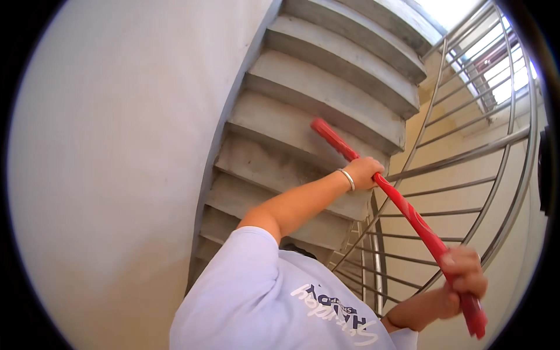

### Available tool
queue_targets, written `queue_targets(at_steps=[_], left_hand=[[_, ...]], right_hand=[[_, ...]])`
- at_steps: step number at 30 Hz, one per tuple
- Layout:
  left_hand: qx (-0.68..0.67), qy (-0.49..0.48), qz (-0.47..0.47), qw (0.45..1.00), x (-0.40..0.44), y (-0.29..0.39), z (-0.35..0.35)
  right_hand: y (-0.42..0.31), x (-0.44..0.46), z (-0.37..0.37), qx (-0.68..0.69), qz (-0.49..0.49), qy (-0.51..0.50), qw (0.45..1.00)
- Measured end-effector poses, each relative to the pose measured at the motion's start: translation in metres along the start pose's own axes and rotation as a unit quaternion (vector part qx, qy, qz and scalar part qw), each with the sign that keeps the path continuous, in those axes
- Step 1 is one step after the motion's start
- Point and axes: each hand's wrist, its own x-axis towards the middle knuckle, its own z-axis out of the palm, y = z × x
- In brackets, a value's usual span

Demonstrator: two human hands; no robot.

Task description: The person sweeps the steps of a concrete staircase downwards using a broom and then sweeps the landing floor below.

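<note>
Aslant above the stairs [289, 73] beside the metal railing [461, 157], the red roll [411, 216], clenched near mid-length by the left hand [365, 171] and near its lower end by the right hand [465, 274], looked light, fairly stiff, best held with hands apart.

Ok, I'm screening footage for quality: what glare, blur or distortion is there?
Head view: daylight blows out the window; the right hand and both ends of the red stick look blurred, the left hand sharper; the railing appears bowed, with black corners framing the picture.
</note>
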Motion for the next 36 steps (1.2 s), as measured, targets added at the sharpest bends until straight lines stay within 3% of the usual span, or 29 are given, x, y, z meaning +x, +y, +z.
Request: queue_targets(at_steps=[4,5,7,9,10,12,14,16,17,18,19,25,27,30,32,36], left_hand=[[-0.088,0.082,-0.021,0.993,-0.015,-0.081,0.003],[-0.364,0.081,-0.122,0.920,-0.024,-0.119,0.000],[-0.610,0.089,-0.226,0.754,-0.053,-0.146,-0.043],[-0.635,0.123,-0.273,0.713,-0.091,-0.143,-0.098],[-0.409,0.127,-0.193,0.883,-0.109,-0.146,-0.116],[-0.131,0.127,-0.119,0.976,-0.142,-0.164,-0.143],[-0.366,0.147,-0.265,0.880,-0.167,-0.192,-0.186],[-0.589,0.150,-0.365,0.705,-0.187,-0.192,-0.211],[-0.302,0.185,-0.236,0.905,-0.195,-0.188,-0.215],[0.030,0.193,-0.077,0.978,-0.202,-0.183,-0.220],[-0.039,0.210,-0.081,0.974,-0.203,-0.179,-0.220],[0.043,0.269,-0.113,0.956,-0.208,-0.170,-0.189],[0.050,0.317,-0.145,0.936,-0.200,-0.151,-0.164],[0.109,0.322,-0.162,0.926,-0.171,-0.095,-0.142],[0.057,0.322,-0.133,0.935,-0.148,-0.053,-0.138],[0.089,0.344,-0.089,0.931,-0.127,-0.068,-0.124]], right_hand=[[0.034,0.041,0.104,0.039,0.027,-0.096,0.994],[0.038,0.044,0.131,0.042,0.014,-0.137,0.990],[0.050,0.047,0.182,0.092,-0.029,-0.183,0.978],[0.044,0.060,0.227,0.147,-0.070,-0.181,0.970],[0.037,0.064,0.246,0.176,-0.080,-0.165,0.967],[0.028,0.071,0.276,0.197,-0.097,-0.161,0.962],[0.025,0.071,0.292,0.205,-0.105,-0.168,0.958],[0.022,0.070,0.307,0.219,-0.120,-0.180,0.951],[0.021,0.069,0.314,0.232,-0.124,-0.183,0.947],[0.020,0.069,0.319,0.246,-0.128,-0.186,0.943],[0.019,0.068,0.322,0.252,-0.128,-0.186,0.941],[0.028,0.063,0.313,0.252,-0.127,-0.187,0.941],[0.039,0.057,0.278,0.304,-0.128,-0.211,0.920],[0.026,0.057,0.205,0.330,-0.105,-0.158,0.925],[0.020,0.048,0.162,0.376,-0.064,-0.123,0.916],[0.014,0.034,0.154,0.325,-0.055,-0.082,0.941]])
